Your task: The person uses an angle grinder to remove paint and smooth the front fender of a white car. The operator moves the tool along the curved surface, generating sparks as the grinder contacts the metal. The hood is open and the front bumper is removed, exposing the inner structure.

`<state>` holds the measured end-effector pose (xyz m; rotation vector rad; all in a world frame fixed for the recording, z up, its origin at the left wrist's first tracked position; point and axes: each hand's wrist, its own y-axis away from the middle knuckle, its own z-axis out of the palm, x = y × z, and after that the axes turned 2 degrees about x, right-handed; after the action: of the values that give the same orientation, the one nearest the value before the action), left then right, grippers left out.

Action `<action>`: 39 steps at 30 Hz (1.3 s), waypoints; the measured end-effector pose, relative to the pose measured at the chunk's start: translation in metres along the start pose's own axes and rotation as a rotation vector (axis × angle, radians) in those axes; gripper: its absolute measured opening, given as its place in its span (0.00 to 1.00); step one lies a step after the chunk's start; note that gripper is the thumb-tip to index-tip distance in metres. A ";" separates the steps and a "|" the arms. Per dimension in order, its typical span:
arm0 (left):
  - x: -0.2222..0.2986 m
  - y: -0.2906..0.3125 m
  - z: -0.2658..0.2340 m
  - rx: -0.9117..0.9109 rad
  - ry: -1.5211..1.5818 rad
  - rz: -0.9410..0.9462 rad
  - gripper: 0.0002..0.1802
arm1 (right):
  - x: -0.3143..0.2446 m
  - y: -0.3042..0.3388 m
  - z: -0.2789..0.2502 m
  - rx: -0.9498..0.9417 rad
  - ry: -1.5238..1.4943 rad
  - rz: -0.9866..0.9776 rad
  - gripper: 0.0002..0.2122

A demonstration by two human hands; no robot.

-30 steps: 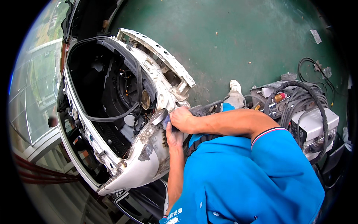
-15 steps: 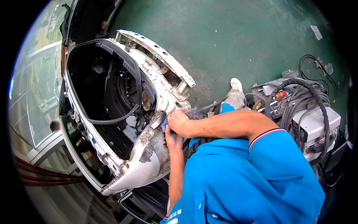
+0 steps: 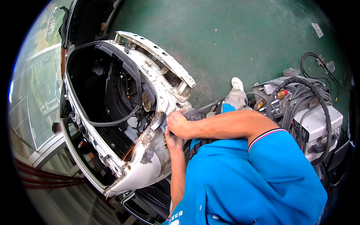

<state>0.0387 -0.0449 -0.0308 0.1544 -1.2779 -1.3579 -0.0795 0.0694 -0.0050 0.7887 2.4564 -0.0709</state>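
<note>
The scene is viewed steeply downward from a head-worn fisheye camera, close above the car body [image 3: 123, 112]. The green floor [image 3: 232, 41] beyond it is bent toward the rim.

The car shell [image 3: 123, 112] lies left of the machine [image 3: 315, 120], with what seems a grinder [image 3: 195, 114] between them.

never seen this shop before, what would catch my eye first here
The stripped white car body shell on the left, its black rubber seal hanging loose. At its edge both bare hands, right hand over left hand, grip a dark power tool, orange sparks flying. A grey cable-draped machine sits right.
</note>
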 end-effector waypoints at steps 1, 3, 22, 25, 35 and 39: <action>0.000 0.000 -0.001 0.008 0.006 0.000 0.43 | -0.001 0.000 0.002 0.008 0.000 -0.001 0.11; -0.001 -0.002 -0.002 0.023 0.016 -0.004 0.43 | -0.002 -0.005 0.003 -0.032 0.001 0.004 0.11; -0.022 0.003 0.034 0.021 -0.154 -0.201 0.40 | 0.053 0.043 -0.001 -0.199 -0.234 0.111 0.13; -0.022 0.006 0.047 0.023 -0.217 -0.208 0.39 | 0.056 0.049 -0.003 -0.231 -0.261 0.153 0.14; -0.018 -0.020 0.032 0.067 -0.338 -0.124 0.36 | 0.062 0.042 0.016 -0.048 -0.173 0.128 0.20; -0.012 -0.034 0.033 0.122 -0.319 -0.123 0.37 | 0.063 0.029 0.023 -0.039 -0.114 0.059 0.21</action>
<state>-0.0032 -0.0277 -0.0494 0.1041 -1.6425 -1.4500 -0.0946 0.1219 -0.0538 0.8165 2.3192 -0.0444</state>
